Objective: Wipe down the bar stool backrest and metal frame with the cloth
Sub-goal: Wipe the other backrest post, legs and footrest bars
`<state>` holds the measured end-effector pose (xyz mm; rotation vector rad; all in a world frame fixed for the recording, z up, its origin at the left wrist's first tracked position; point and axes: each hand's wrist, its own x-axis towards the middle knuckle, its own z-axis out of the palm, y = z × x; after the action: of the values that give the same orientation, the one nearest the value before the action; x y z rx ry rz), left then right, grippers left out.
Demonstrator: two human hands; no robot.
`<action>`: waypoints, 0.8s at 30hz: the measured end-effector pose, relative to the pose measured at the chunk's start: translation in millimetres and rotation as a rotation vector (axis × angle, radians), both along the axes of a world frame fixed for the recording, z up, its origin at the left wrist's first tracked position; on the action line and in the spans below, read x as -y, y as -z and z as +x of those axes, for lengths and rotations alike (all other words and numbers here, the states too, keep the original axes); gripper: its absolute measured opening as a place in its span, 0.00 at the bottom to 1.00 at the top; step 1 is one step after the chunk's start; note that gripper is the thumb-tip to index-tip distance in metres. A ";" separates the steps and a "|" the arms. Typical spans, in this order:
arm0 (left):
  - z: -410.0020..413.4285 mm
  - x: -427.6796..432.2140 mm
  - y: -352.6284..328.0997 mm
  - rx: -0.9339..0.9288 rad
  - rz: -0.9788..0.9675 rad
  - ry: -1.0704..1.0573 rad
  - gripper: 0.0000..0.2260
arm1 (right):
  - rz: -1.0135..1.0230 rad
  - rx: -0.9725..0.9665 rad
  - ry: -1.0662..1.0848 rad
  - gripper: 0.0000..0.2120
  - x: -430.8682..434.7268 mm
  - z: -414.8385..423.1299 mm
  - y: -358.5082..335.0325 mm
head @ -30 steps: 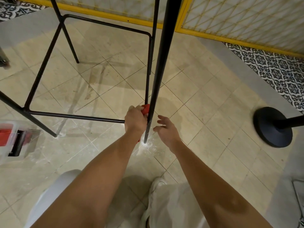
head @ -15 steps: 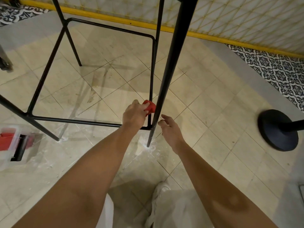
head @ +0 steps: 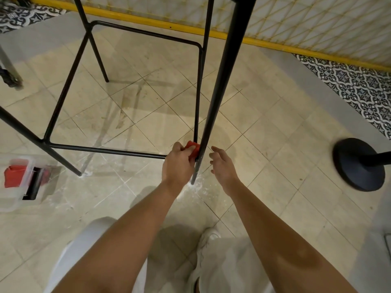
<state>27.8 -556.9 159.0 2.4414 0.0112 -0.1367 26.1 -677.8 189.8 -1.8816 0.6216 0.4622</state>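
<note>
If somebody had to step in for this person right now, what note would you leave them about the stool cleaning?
Left hand grips the red cloth, held against the stool's near leg low down, where the footrest bar joins it.
Right hand is open, just right of that leg, holding nothing.
Done: the picture does not show which parts are already wiped.
Left: finish this joint, then likely the rest of the frame; the backrest is out of view above.
</note>
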 end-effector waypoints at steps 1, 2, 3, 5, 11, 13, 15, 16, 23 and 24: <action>-6.8 4.8 -1.9 -0.014 -0.033 -0.045 0.14 | 0.004 0.000 0.002 0.20 0.2 -2.4 -0.4; -12.5 9.0 -4.3 -0.033 -0.070 -0.085 0.15 | 0.009 -0.001 0.002 0.20 0.5 -5.0 -0.5; -15.5 11.9 -6.4 -0.051 -0.102 -0.120 0.15 | 0.015 -0.004 0.004 0.20 0.7 -6.5 -0.8; -18.7 14.5 -10.4 -0.075 -0.126 -0.162 0.16 | 0.027 -0.007 0.013 0.20 1.0 -11.1 -1.5; -13.8 13.6 -13.4 -0.094 -0.119 -0.164 0.17 | 0.044 -0.015 0.028 0.20 3.1 -19.1 1.4; -5.9 16.2 -13.1 -0.107 -0.102 -0.164 0.17 | 0.049 -0.010 0.030 0.20 4.4 -18.3 2.6; 2.9 19.4 -12.5 -0.138 -0.064 -0.152 0.17 | 0.049 -0.007 0.030 0.21 7.3 -17.2 3.8; 6.3 20.2 -12.5 -0.147 -0.057 -0.154 0.16 | 0.048 -0.006 0.032 0.21 9.3 -16.5 3.8; -19.4 22.5 -8.9 -0.093 -0.136 -0.195 0.14 | 0.064 -0.003 0.084 0.20 18.3 -19.9 6.0; -22.6 21.5 -6.7 -0.105 -0.156 -0.214 0.14 | 0.066 -0.009 0.090 0.20 16.2 -21.6 7.0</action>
<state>5.2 -578.4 165.7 2.2582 0.2968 -0.1630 4.5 -694.0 182.8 -1.7826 0.6865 0.4275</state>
